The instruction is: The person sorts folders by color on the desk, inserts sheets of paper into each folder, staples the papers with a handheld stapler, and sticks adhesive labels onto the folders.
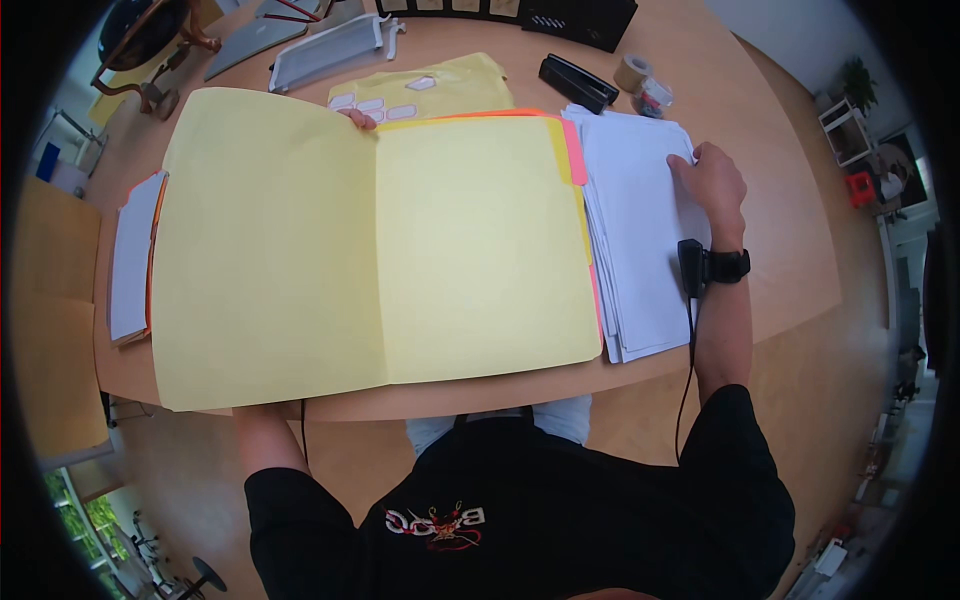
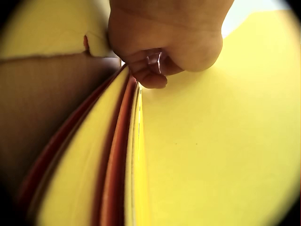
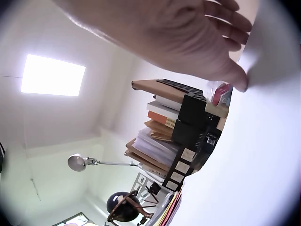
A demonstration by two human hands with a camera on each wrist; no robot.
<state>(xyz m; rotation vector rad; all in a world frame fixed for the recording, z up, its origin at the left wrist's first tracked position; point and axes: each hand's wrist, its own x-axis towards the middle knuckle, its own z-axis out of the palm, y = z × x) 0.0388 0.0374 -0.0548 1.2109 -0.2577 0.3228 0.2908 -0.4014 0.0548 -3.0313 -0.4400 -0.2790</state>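
Observation:
A yellow folder (image 1: pixel 470 250) lies spread open on top of several coloured folders with pink and yellow tabs. Its raised cover (image 1: pixel 270 240) hides most of my left hand (image 1: pixel 358 119); only fingers show at the top of the fold. In the left wrist view that left hand (image 2: pixel 164 40) has curled fingers gripping the stack at its folded spines (image 2: pixel 117 141). To the right is a stack of white paper (image 1: pixel 640 230). My right hand (image 1: pixel 712 185) rests at the paper's right edge, and in the right wrist view its thumb (image 3: pixel 235 77) touches the sheet while the fingers extend beyond it.
Behind the folders lie a yellow envelope (image 1: pixel 440 85) with labels, a black stapler-like tool (image 1: pixel 578 83) and a tape roll (image 1: pixel 632 72). A clear tray (image 1: pixel 330 55) and a globe (image 1: pixel 140 40) stand back left. More paper (image 1: pixel 135 260) sits at the left edge.

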